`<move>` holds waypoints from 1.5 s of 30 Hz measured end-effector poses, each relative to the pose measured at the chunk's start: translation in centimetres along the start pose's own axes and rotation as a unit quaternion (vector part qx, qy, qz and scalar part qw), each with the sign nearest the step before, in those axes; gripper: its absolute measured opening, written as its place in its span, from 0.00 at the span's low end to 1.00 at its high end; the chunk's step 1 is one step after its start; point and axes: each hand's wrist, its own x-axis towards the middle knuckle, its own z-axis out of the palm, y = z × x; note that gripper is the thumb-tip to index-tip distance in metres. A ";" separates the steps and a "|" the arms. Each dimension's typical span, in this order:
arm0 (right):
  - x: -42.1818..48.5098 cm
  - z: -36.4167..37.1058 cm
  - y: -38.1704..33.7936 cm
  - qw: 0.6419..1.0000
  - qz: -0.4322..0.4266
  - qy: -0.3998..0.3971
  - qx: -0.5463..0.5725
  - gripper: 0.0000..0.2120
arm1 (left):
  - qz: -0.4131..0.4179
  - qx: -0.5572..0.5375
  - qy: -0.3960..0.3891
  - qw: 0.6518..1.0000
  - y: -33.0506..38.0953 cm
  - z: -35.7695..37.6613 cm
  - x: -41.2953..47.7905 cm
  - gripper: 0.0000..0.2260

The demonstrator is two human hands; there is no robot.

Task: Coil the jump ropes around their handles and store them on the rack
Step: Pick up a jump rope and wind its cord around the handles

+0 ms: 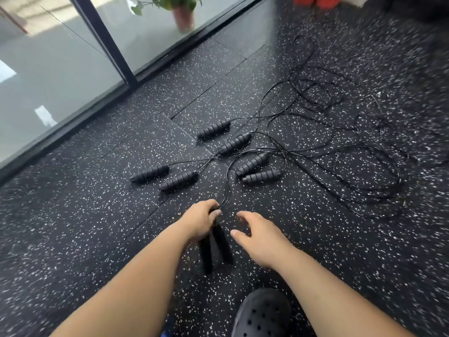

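The place looks like a gym or fitness studio. The floor (pixel 97 227) is laid in black rubber tiles flecked with white, with seams showing between them, the kind of matting found in workout rooms. Several black jump ropes (pixel 234 143) with ribbed foam handles (pixel 149 173) lie spread across it. Along one side runs a glass wall (pixel 60 81) set in a black frame (pixel 104 42), with a potted plant (pixel 179 10) behind the glass.
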 end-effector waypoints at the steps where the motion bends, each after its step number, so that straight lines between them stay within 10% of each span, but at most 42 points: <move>1: -0.6 -0.4 -0.5 1.000 -0.002 -0.002 -0.005 0.32 | 0.016 -0.019 -0.008 1.000 1.2 -0.8 -0.4 0.12; 7: -4.2 -2.7 -2.1 0.999 0.004 0.035 0.011 0.43 | 0.114 -0.155 0.018 0.981 9.7 -5.8 -4.9 0.10; 14: -12.5 -7.5 -4.1 0.954 -0.059 0.206 0.212 0.40 | 0.144 -0.474 -0.039 0.868 20.4 -11.0 -11.5 0.10; 21: -22.5 -13.4 -2.9 0.903 -0.096 0.292 0.299 0.39 | 0.188 -0.538 -0.116 0.813 30.6 -13.2 -19.1 0.04; 27: -30.4 -15.6 -1.1 0.869 -0.116 0.336 0.344 0.14 | 0.213 -0.563 -0.117 0.790 38.1 -10.8 -23.8 0.08; 36: -38.7 -15.8 4.7 0.823 -0.131 0.339 0.437 0.10 | 0.049 -0.667 -0.141 0.730 47.6 -6.3 -26.7 0.06; 42: -41.0 -14.8 9.1 0.796 -0.119 0.348 0.482 0.11 | -0.013 -0.660 -0.127 0.740 50.0 -1.2 -28.9 0.16; 45: -41.0 -15.8 10.6 0.781 -0.107 0.384 0.481 0.11 | 0.028 -0.544 -0.148 0.825 48.9 2.4 -29.2 0.14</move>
